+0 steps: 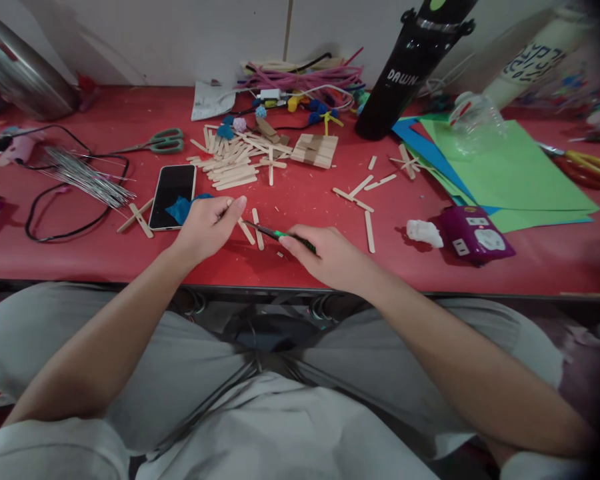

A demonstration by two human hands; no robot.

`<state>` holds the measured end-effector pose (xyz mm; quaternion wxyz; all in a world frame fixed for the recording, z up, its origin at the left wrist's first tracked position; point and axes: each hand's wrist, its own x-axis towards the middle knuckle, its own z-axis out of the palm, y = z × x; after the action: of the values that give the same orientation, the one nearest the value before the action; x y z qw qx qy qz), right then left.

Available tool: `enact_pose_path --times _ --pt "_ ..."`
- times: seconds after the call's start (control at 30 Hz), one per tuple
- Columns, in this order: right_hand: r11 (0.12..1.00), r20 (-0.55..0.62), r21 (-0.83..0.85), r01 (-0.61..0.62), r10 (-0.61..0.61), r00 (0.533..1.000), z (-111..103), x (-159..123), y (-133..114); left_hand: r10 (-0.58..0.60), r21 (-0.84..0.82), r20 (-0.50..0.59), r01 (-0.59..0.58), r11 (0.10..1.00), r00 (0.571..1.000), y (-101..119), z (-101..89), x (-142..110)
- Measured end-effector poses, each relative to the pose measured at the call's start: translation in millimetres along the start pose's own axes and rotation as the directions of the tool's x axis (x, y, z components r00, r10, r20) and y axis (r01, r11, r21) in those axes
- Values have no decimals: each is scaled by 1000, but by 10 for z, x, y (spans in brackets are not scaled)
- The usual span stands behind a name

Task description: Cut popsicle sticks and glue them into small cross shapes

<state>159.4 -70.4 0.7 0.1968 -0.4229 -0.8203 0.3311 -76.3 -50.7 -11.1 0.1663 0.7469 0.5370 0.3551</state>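
My left hand (207, 223) is closed in front of the phone, thumb pressed against the curled fingers. Whatever it may pinch is hidden or too small to make out. My right hand (330, 257) is wrapped round a slim tool with a green and black handle (307, 245); its narrow dark metal end reaches toward my left thumb. I cannot tell its exact kind. Under the tool's tip lie two wooden craft sticks (258, 230). A blue crumpled piece (179, 210) rests on the phone (173, 193), beside my left hand.
Behind my hands is a pile of craft sticks (230, 160), with a joined stick panel (315, 151). Scissors (163, 141) and metal wires (87, 177) lie left. On the right are green paper sheets (520, 167), a purple box (475, 233) and a tall black bottle (395, 73).
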Motion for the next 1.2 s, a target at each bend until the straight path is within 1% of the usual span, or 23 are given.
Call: enact_pose_path --times 0.27,0.4,0.5,0.63,0.83,1.03,1.2 --pt "1000 -12 12 27 -26 1000 12 2 1 26 34 -37 -25 999 999 7 30 -11" --pt "1000 -11 29 10 -10 1000 32 -21 -36 54 61 -51 -51 997 997 16 37 -18" --pt "1000 -22 2 2 -2 1000 52 -46 -80 55 68 -56 -51 996 997 28 31 -19" --pt "999 -22 -23 -25 24 999 58 -65 -140 55 63 -35 -53 997 998 37 27 -12" --pt "996 2 -39 -85 85 996 13 -68 -198 77 88 -7 -76 993 997 58 16 -12" --pt "995 10 -24 -97 97 995 4 -55 -195 76 107 16 -77 991 997 81 5 -6" --pt "997 14 2 -82 82 997 31 -30 -159 68 83 20 -69 994 998 62 -1 -6"
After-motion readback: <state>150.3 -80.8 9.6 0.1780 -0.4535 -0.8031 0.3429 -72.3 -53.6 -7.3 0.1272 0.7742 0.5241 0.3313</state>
